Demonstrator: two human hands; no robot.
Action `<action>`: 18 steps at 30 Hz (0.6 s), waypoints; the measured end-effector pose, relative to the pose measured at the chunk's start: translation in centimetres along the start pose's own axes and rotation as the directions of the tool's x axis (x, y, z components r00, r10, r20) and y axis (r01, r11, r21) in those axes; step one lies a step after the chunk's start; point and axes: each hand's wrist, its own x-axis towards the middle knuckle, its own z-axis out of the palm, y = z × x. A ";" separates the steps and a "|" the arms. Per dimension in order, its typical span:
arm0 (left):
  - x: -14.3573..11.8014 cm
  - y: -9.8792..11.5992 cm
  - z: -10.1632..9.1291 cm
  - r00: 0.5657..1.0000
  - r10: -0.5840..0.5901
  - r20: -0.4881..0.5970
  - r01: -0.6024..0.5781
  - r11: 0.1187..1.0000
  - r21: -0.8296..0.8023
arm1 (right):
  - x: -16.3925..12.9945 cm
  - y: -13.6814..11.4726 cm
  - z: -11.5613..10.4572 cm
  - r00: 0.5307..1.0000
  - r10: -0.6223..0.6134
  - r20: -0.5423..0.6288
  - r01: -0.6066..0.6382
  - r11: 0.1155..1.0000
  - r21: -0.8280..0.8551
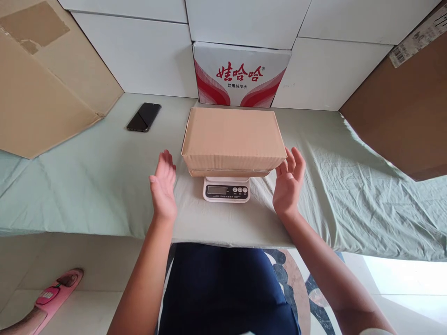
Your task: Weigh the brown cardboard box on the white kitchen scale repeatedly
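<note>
A closed brown cardboard box (233,135) rests on a small white digital scale (226,199), covering most of its platform. The scale's display and round buttons show in front of the box; no digits can be made out. To the left of the box, and apart from it, my left hand (164,186) is raised with its fingers stretched and nothing in it. At the box's front right corner is my right hand (289,181), palm turned inward and fingers spread. Its fingertips are close to the corner; whether they touch it I cannot tell.
A black phone (144,117) lies on the pale green cloth (104,186). Behind stands a white and red printed carton (240,74) against the tiled wall. Large cardboard boxes flank the left (52,93) and right (401,111). A person's foot in a pink slipper (57,298) shows lower left.
</note>
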 end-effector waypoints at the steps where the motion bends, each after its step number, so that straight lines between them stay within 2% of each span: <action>1: 0.0 0.1 0.1 1.000 -0.008 0.016 0.008 1.000 -0.005 | -0.1 0.1 0.0 1.000 0.009 0.014 -0.009 1.000 -0.003; 8: -0.5 0.2 1.1 0.976 -0.112 0.189 0.109 0.994 0.027 | -1.1 -0.4 1.0 0.979 0.011 0.201 -0.003 0.999 -0.038; 12: -0.7 0.1 1.0 0.961 -0.157 0.226 0.144 0.987 0.073 | -1.9 -0.7 1.2 0.977 0.026 0.212 -0.011 0.997 -0.073; 18: -0.7 0.2 1.1 0.959 -0.132 0.253 0.116 0.990 0.078 | -2.2 -0.6 1.2 0.981 0.032 0.193 -0.015 0.996 -0.087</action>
